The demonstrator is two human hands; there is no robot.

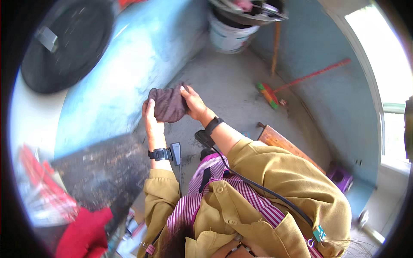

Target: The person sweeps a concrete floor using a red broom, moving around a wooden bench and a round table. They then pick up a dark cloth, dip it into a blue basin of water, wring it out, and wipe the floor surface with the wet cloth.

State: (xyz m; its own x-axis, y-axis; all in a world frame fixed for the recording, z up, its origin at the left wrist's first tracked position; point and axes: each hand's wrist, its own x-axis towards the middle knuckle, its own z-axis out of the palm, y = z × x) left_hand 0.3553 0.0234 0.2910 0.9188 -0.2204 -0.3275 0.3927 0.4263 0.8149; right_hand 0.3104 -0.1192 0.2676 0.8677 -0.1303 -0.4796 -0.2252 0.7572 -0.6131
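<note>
A dark purplish-brown piece of cloth (169, 104) is held up in front of me, bunched and hanging in folds between both hands. My left hand (150, 114) grips its left edge, thumb on the near side. The upper right corner is pinched by my right hand (192, 100), with the thumb on top. Each wrist wears a black strap with a small device; a cable runs from the right one up over my sleeve. What the fingers do behind the cloth is hidden.
A dark worn tabletop (103, 167) with red cloth (87, 232) and plastic wrap lies at lower left. A white bucket (230, 37) stands in the far corner. A red-handled broom (309, 75) leans at the right wall, near a wooden bench (287, 146).
</note>
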